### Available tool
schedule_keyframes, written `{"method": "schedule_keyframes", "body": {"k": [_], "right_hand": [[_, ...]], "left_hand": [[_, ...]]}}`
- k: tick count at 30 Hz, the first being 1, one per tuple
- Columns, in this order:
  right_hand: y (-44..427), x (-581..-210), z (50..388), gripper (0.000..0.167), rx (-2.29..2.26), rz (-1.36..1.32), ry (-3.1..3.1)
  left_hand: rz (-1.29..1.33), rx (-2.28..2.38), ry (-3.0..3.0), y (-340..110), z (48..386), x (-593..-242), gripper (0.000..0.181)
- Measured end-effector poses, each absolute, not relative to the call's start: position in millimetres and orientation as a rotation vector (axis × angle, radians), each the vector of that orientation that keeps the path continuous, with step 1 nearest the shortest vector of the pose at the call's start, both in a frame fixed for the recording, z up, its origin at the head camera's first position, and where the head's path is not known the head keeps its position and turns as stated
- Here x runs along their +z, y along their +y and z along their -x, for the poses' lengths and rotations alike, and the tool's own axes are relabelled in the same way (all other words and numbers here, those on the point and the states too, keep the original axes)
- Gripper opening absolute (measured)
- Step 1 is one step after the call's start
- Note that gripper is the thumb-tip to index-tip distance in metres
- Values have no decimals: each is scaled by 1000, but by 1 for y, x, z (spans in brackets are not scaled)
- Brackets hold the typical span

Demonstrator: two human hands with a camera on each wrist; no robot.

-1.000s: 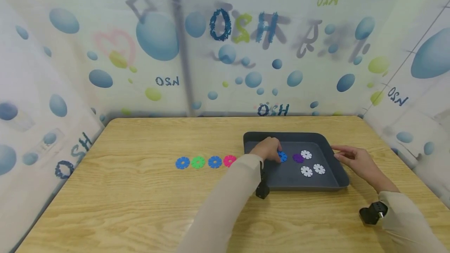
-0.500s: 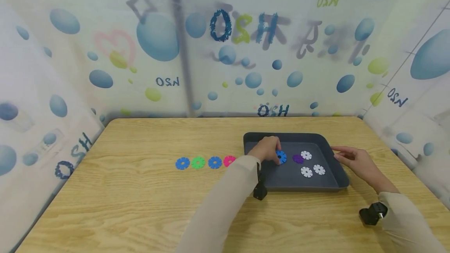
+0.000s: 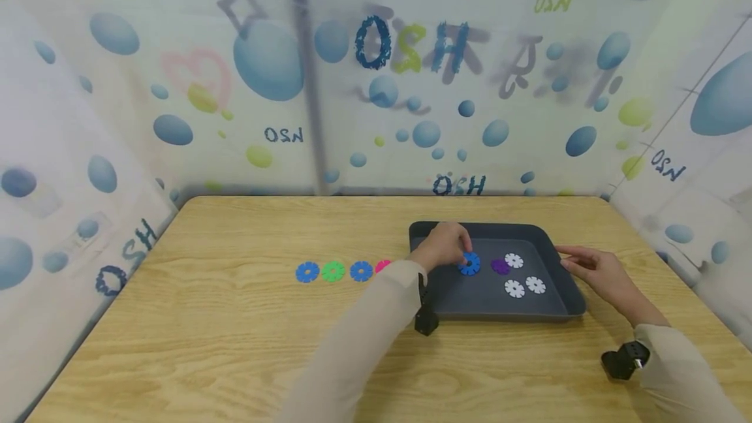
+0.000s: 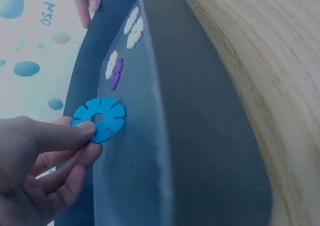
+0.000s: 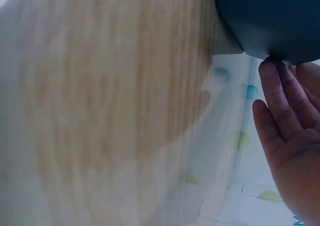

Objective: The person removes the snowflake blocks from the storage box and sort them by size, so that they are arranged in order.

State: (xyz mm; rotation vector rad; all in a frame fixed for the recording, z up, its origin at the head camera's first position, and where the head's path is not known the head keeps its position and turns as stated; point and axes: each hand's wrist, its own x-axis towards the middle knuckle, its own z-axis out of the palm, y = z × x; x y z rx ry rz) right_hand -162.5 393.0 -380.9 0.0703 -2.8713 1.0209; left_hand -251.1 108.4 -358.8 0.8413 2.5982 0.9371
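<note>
In the head view, my left hand (image 3: 440,245) is above the left part of a dark grey tray (image 3: 470,299). It pinches a blue notched snowflake disc (image 3: 472,268) between thumb and fingers; the left wrist view shows this blue disc (image 4: 114,111) tilted up, with a hole in its middle. My right hand (image 3: 608,276) is at the tray's right side, fingertips touching the outer wall. Fairly straight fingers (image 5: 280,103) show in the right wrist view. Inside the tray lie a purple disc (image 3: 500,267) and white discs (image 3: 514,289), one white one beside the purple.
Left of the tray, a row of discs lies on the wooden table (image 3: 205,318): blue (image 3: 307,272), green (image 3: 333,271), another blue (image 3: 361,271) and a pink disc (image 3: 383,266) partly hidden by my left sleeve. A patterned curtain (image 3: 352,116) stands behind the table.
My left hand has drawn slightly left and up with the blue disc, which now shows more fully and tilted. The right hand stays at the tray's side.
</note>
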Motion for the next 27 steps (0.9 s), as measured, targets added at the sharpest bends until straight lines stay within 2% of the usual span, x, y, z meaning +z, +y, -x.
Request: {"method": "schedule_keyframes", "body": {"k": [15,27], "right_hand": [[395,-381,161,45,1006,-101,-2854],[395,-383,161,45,1018,-92,-2856]], "left_hand": [[-1105,1004,2587,81,251,-354,10],[-1135,1067,2596,37,239,-336,10]]}}
